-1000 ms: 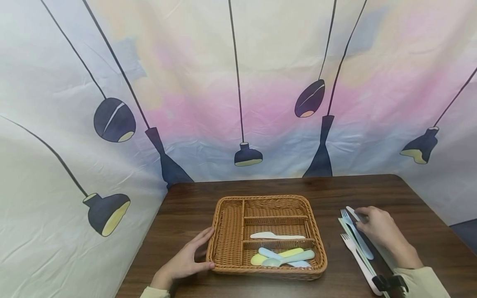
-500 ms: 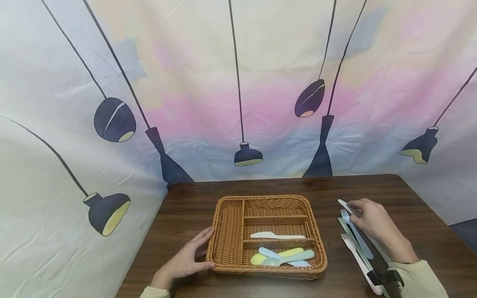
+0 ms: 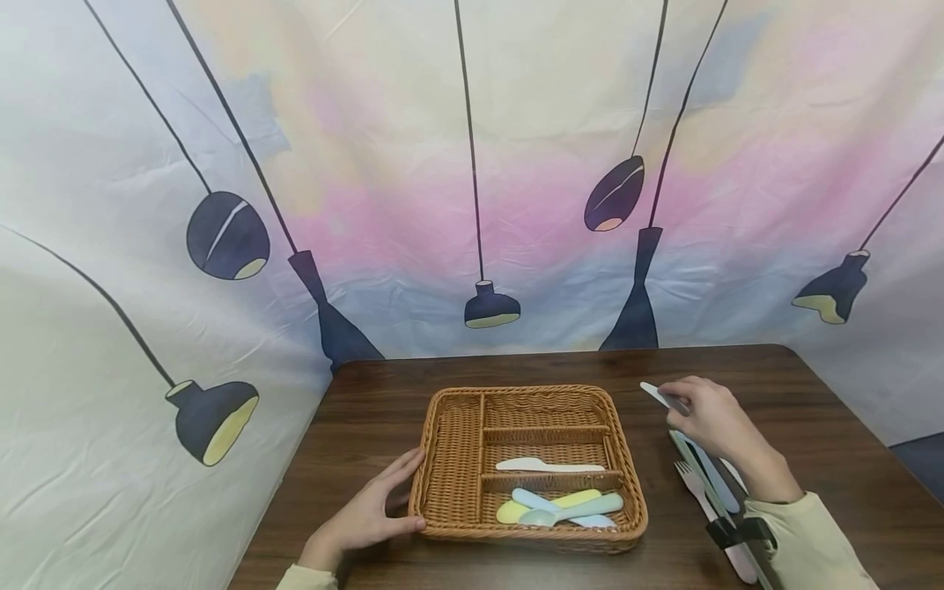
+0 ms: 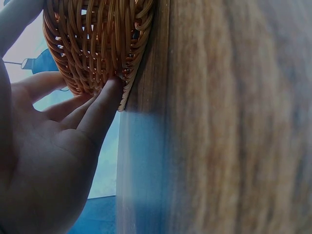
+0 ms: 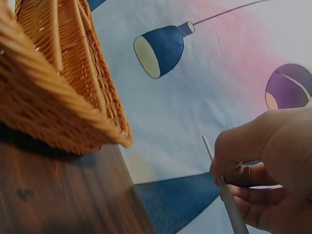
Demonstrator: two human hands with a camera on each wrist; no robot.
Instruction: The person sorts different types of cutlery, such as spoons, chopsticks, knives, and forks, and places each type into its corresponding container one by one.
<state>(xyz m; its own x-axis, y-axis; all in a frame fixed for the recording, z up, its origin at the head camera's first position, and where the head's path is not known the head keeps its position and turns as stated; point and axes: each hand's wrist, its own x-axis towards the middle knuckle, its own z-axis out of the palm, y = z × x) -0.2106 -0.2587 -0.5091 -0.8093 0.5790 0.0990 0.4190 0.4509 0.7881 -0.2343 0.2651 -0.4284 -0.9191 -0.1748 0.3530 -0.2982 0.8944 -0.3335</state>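
My right hand point(image 3: 711, 418) pinches a white knife point(image 3: 651, 392) above the table, right of the wicker basket point(image 3: 531, 537). In the right wrist view the knife point(image 5: 231, 207) appears nearly edge-on between thumb and fingers; part of it is hidden by the hand. My left hand point(image 3: 369, 512) touches the basket's left side, its fingers spread along the woven wall point(image 4: 92, 44). Another white knife point(image 3: 546, 466) lies in a right-side compartment. The front compartment holds a pale green spoon point(image 3: 540, 518), a yellow piece point(image 3: 509, 513) and a light blue piece point(image 3: 529, 498).
On the brown table point(image 3: 383, 393), right of the basket, lie a white fork point(image 3: 692, 485), light blue cutlery point(image 3: 721, 483) and a green piece, partly covered by my right arm and its black wrist strap point(image 3: 726, 534). A lamp-printed cloth point(image 3: 413, 205) hangs behind.
My right hand has lifted the white knife off the cutlery group and moved it left and away from me, toward the basket. The left hand and basket have stayed in place.
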